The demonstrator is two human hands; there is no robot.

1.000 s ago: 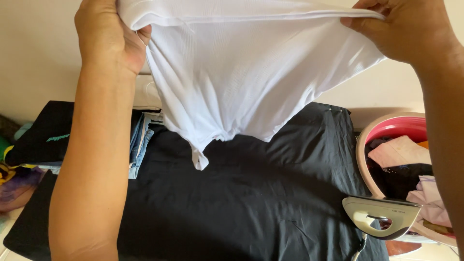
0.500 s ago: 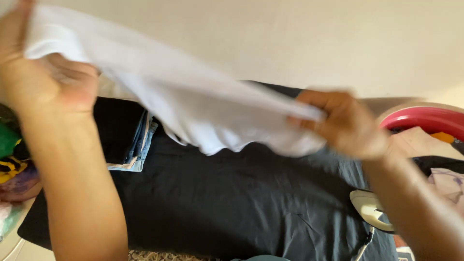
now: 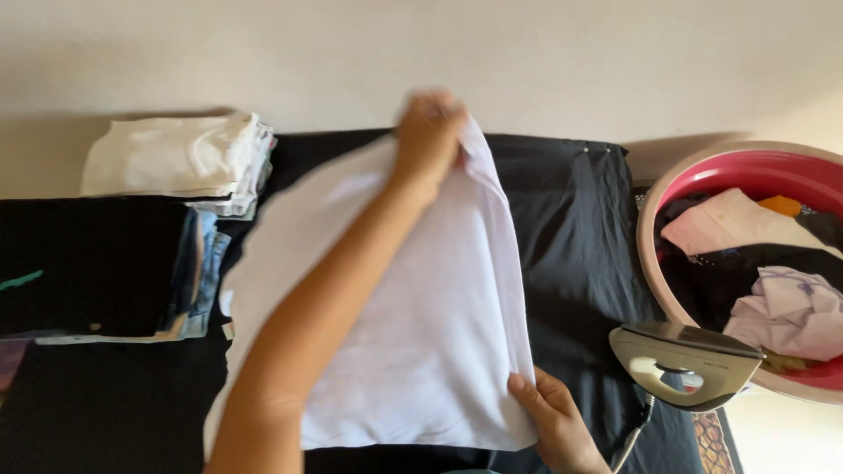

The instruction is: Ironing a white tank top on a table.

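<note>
Right, I'm reading this off the head cam, biggest things first. The black cloth-covered worktop (image 3: 580, 263) fills most of the view, w/ the white garment (image 3: 439, 325) lying flat across its middle. Left of the garment sits a stack of folded clothes (image 3: 132, 228), white on top, dark and denim below. Right of the garment is the pink laundry basin (image 3: 702, 175) w/ mixed clothes in it, and the iron (image 3: 685, 364) stands just in front of that basin, apart from the garment.

My left hand (image 3: 430, 140) is at the garment's far edge, fingers curled and pinching the fabric there. My right hand (image 3: 553, 421) is at the garment's near right corner, fingers pressed together on the hem, thumb on top.

To do this well, I judge: keep both edges taut, pull far and near ends apart so the panel lies w/o creases, line the right edge straight, and keep the sleeve clear of the iron.

Vs. half a sec ago: the garment was bunched up in the air between both hands; now it's down and spread on the worktop, and the view has steadied.
</note>
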